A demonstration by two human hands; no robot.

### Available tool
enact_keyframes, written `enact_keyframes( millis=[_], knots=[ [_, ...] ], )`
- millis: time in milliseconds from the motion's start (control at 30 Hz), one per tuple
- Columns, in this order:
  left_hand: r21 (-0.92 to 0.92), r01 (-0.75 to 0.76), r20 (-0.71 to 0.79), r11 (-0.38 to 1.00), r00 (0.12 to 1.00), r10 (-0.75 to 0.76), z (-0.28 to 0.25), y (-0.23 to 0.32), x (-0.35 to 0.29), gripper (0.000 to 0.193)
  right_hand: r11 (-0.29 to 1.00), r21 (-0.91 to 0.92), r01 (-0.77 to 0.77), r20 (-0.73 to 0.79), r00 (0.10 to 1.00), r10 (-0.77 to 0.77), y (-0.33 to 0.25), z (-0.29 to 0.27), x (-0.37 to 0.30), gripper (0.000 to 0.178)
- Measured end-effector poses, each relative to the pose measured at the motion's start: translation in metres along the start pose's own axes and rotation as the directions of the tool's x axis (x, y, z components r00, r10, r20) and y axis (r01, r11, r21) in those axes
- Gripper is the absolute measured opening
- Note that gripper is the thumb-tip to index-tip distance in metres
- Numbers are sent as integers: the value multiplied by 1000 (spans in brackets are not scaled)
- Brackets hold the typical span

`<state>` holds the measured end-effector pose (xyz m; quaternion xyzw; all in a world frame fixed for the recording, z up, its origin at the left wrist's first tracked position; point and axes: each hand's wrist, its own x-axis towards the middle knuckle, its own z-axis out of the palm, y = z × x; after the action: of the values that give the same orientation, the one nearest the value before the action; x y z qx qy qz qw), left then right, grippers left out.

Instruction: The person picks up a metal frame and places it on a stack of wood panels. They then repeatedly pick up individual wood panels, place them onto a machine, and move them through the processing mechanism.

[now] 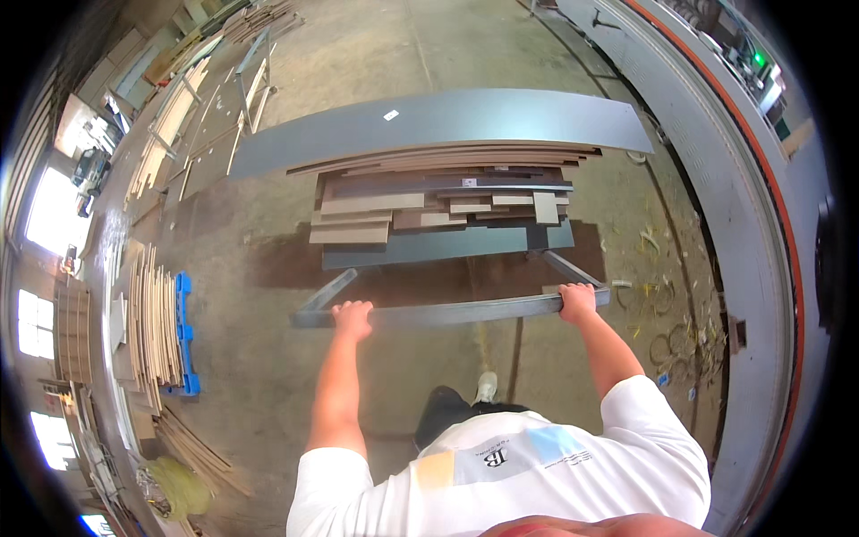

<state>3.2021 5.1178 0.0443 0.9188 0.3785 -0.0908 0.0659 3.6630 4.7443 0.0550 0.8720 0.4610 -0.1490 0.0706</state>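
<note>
Both my arms reach forward to the grey metal handle frame [456, 311] of a cart. Near its left end my left hand [352, 319] is wrapped over the bar. Toward the right end my right hand [578, 301] grips the same bar. Beyond the handle, the cart carries a stack of cut boards [371, 205] of different lengths, brown and grey. A long blue-grey panel [447, 121] lies across the far side of the load, wider than the rest, with a small white label on it. The cart's wheels are hidden.
A long grey machine [752, 224] with an orange strip runs along the right. Strips of scrap [676, 340] litter the floor beside it. At left, stacked boards [154, 313] stand on a blue pallet [186, 336]. Farther left are racks with long boards [170, 143].
</note>
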Motion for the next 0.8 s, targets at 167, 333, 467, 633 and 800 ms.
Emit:
enact_keyframes(
  millis=[167,333,467,633,800],
  knots=[
    [0,24,29,1000,999,-24,-27,5,142,27,996,-89,-22,56,998,27,21,-50,143,28],
    [-37,35,0,999,999,-35,-53,-10,283,29,998,-65,1,38,999,1,45,-82,303,27],
    [-43,73,42,996,997,-71,-85,-23,426,25,998,-59,2,92,996,4,47,-132,446,31],
    [-26,79,-3,997,997,-79,-108,-70,597,22,996,-86,-4,131,991,16,33,-197,627,38],
    [-11,78,33,997,996,-78,-153,-116,755,22,999,-49,1,64,998,2,22,-242,780,36]
  ],
)
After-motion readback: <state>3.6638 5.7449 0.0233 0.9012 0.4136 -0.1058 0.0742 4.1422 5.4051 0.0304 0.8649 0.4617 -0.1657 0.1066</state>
